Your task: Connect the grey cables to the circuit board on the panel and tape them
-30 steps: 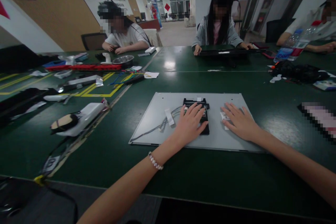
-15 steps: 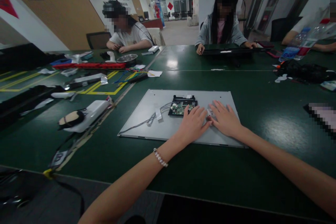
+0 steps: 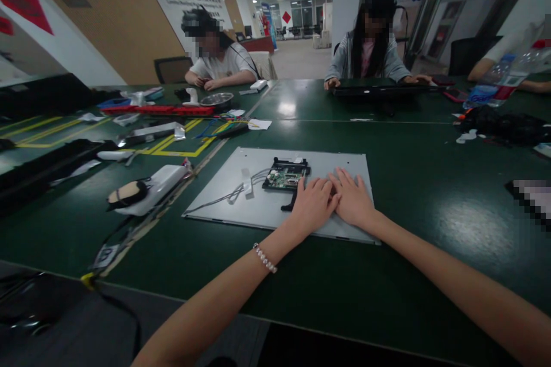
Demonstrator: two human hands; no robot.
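Note:
A flat silvery-grey metal panel (image 3: 232,169) lies on the green table in front of me. On it sits a black bracket with a green circuit board (image 3: 286,176), and grey cables (image 3: 224,198) run from the board to the panel's left corner. My left hand (image 3: 314,205), a beaded bracelet at its wrist, rests palm down on the panel just right of the board. Touching it, my right hand (image 3: 353,199) lies on the panel's right part with fingers stretched out. Neither hand shows anything gripped. A black bracket arm (image 3: 289,202) pokes out beside my left hand; what lies beneath both palms is hidden.
Left of the panel lie a white device with a strap (image 3: 148,189) and a long black casing (image 3: 73,163). Farther back are a red strip (image 3: 159,109) and a metal bowl (image 3: 217,100). Two people sit opposite, one holding a black screen (image 3: 387,92). Bottles (image 3: 495,80) stand right.
The panel has slid left across the table with the board and cables on it. My right hand has come left against my left hand. More of the black bracket arm shows.

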